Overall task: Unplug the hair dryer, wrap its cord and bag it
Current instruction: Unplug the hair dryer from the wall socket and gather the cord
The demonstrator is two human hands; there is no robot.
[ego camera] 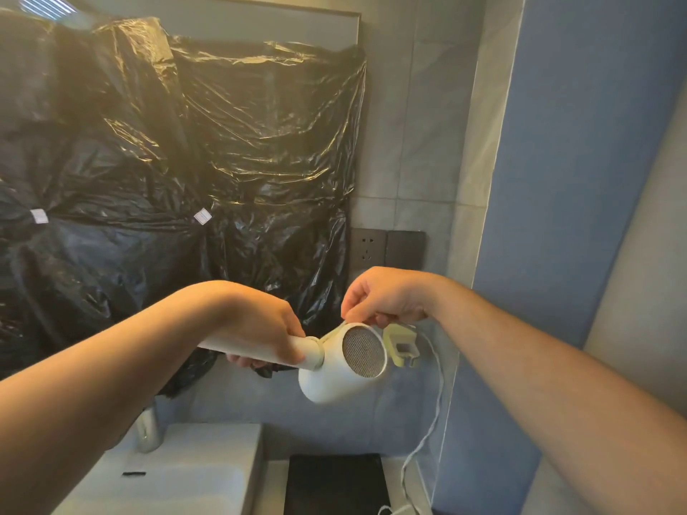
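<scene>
Hair dryer (327, 377) in left hand (260, 328)

both bare forearms reach forward from the lower corners and meet near the middle. the left hand (260, 328) is turned knuckles up, its fingers (245, 362) curled under and round the handle of the hair dryer (334, 369). the right hand (388, 299) sits just beside it and a little higher, back upward, wrist bent, its fingers (353, 310) bunched downward, pinching the cord (442, 377) near its plug (403, 349).
</scene>
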